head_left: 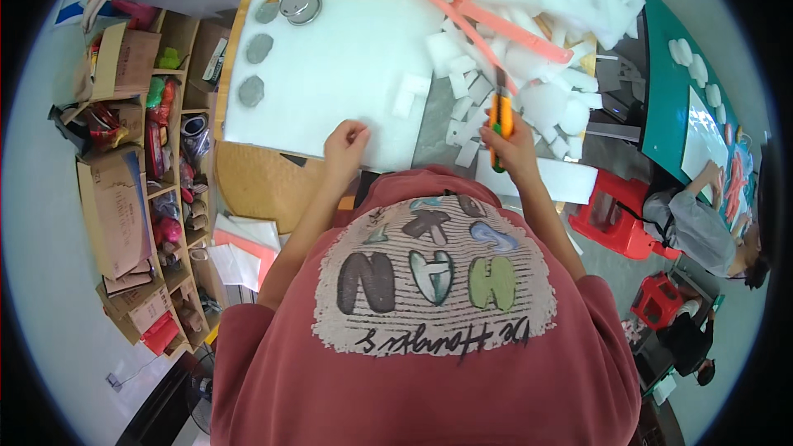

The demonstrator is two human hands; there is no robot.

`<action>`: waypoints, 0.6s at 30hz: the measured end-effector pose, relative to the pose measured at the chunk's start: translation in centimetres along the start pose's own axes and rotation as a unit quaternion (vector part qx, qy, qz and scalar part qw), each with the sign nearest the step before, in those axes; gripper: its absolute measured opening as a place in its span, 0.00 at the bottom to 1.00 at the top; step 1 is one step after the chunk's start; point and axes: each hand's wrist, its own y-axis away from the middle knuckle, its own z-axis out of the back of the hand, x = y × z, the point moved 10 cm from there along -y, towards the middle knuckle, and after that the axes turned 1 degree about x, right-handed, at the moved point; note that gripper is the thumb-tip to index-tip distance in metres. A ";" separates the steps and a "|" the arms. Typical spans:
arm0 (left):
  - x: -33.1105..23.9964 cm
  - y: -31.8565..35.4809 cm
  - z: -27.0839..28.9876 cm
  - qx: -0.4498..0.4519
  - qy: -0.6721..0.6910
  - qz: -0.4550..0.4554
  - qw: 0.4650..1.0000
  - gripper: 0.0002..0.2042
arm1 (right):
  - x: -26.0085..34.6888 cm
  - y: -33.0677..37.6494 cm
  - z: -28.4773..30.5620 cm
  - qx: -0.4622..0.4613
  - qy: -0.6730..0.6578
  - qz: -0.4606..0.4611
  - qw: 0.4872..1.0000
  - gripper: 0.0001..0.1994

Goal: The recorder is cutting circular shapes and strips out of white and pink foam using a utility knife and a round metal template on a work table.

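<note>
My right hand [517, 145] is wrapped round an orange and green utility knife [500, 120], its blade end pointing away from me. Close to the near edge of a white foam sheet [330, 66], my left hand [347, 145] is closed, fingers curled in; whether anything is in them is hidden. Small white foam blocks [405, 99] lie on the sheet's right part. At its far left stands a round silver metal piece [299, 6], near several grey round patches [251, 91]; I cannot tell if these are holes or discs.
Foam offcuts [545, 91] and pink foam strips [520, 31] are heaped on the table's right. Shelves [178, 140] with boxes and bags stand at the left. At right are a red stool [615, 215], a green table [661, 83] and two other people, one [702, 231] working there.
</note>
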 end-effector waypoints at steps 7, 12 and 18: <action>-10.3 -5.0 -7.1 -0.032 -0.282 -0.146 0.948 0.25 | 1.3 -1.0 -0.9 -0.009 0.073 0.005 0.997 0.17; -10.8 -4.8 -8.6 0.071 -0.277 -0.183 0.941 0.20 | 1.8 1.0 0.8 -0.041 0.075 -0.004 0.996 0.16; -12.9 -2.9 -14.1 0.130 -0.208 -0.200 0.949 0.23 | 4.5 2.4 0.6 -0.056 -0.015 0.004 0.998 0.17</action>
